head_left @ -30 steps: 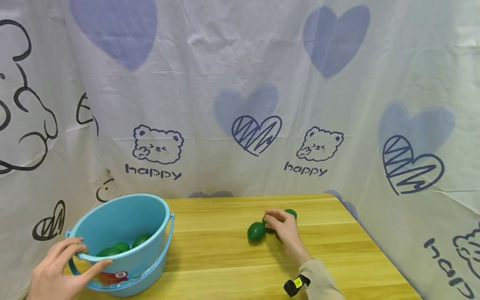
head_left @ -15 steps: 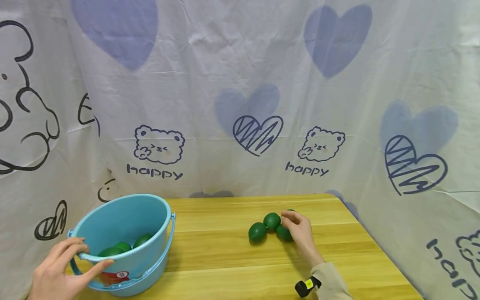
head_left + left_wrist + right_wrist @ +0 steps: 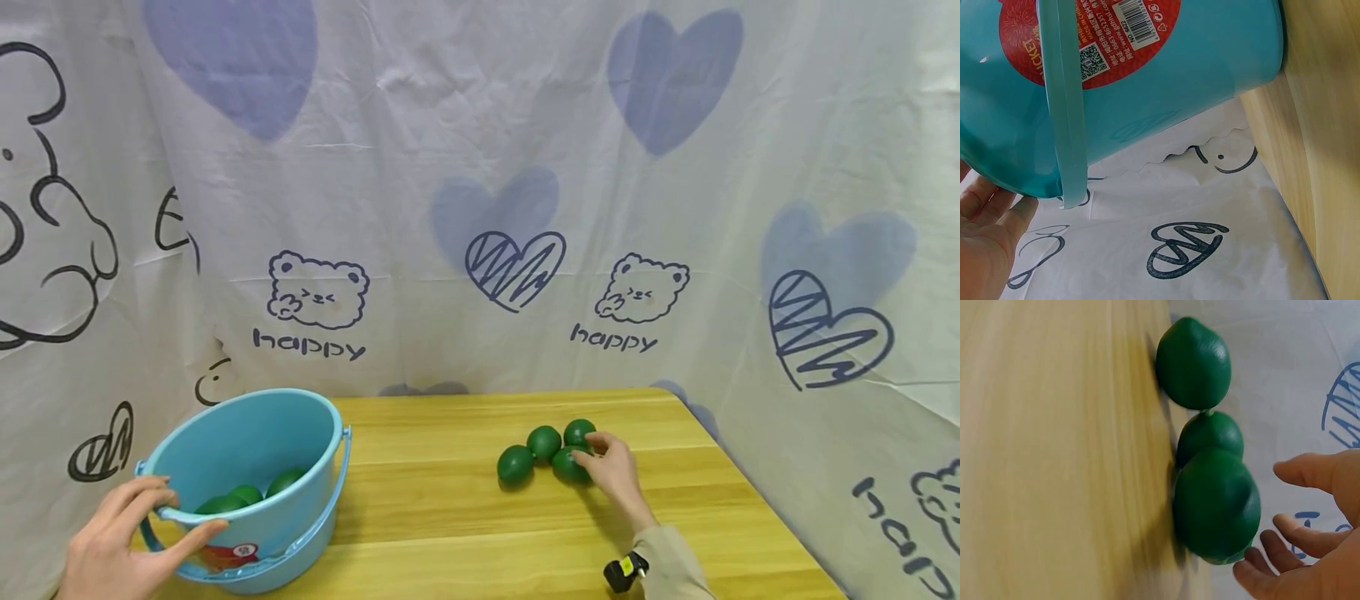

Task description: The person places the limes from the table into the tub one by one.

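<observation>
A light-blue bucket (image 3: 255,442) leans at the table's left side, tilted, with several green limes (image 3: 245,493) inside. My left hand (image 3: 112,542) grips its rim, thumb outside and fingers over the edge. On the table at the right sit several more dark green limes (image 3: 544,444), close together. My right hand (image 3: 613,472) hovers at the nearest right lime (image 3: 1215,503), fingers loosely spread and holding nothing. In the right wrist view a lower fingertip comes close to that lime; whether it touches, I cannot tell. The lime behind it (image 3: 579,432) is partly covered by my hand.
The wooden table (image 3: 435,533) ends at a back edge and a slanting right edge. A white printed cloth (image 3: 420,167) hangs behind and on both sides. The bucket's handle (image 3: 1065,106) hangs down along its outside.
My right hand has moved to the right, away from the two left limes, uncovering more limes of the group. The left hand and the bucket have stayed in place.
</observation>
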### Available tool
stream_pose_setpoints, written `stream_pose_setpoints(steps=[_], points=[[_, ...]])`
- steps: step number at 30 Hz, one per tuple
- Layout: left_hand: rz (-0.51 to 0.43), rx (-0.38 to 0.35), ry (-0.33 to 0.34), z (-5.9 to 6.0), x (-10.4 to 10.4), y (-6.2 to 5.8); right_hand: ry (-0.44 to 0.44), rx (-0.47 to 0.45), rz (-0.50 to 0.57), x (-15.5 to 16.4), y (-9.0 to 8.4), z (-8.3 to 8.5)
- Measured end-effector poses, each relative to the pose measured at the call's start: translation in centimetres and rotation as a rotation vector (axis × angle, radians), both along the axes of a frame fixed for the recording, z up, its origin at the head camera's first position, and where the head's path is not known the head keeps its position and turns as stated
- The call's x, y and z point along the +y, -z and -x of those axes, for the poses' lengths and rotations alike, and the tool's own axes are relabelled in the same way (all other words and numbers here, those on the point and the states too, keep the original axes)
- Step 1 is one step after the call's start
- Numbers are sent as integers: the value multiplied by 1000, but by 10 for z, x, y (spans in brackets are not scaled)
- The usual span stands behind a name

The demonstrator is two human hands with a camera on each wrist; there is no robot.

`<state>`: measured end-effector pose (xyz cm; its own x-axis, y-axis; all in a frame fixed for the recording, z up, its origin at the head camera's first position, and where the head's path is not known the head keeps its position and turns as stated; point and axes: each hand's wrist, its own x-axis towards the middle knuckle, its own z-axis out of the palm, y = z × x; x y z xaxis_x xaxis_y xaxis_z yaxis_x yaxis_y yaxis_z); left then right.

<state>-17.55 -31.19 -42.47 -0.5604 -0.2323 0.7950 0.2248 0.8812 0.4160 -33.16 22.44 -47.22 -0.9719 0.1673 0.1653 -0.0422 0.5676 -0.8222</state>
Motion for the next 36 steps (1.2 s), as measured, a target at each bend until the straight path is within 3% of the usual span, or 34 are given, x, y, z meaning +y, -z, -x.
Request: stream_pose_setpoints(steps=[11,18,29,36], points=[[6,-4,18,1,-2,2,-27,-85,-101,10,11,5],[1,36,48,3,-4,3,-30,-129,-66,11,15,8],[2,39,40,3,-3,1,-46,-156,-51,15,21,14],[-7,-6,-3,0,-1,0,-34,-194,3,17,23,14]])
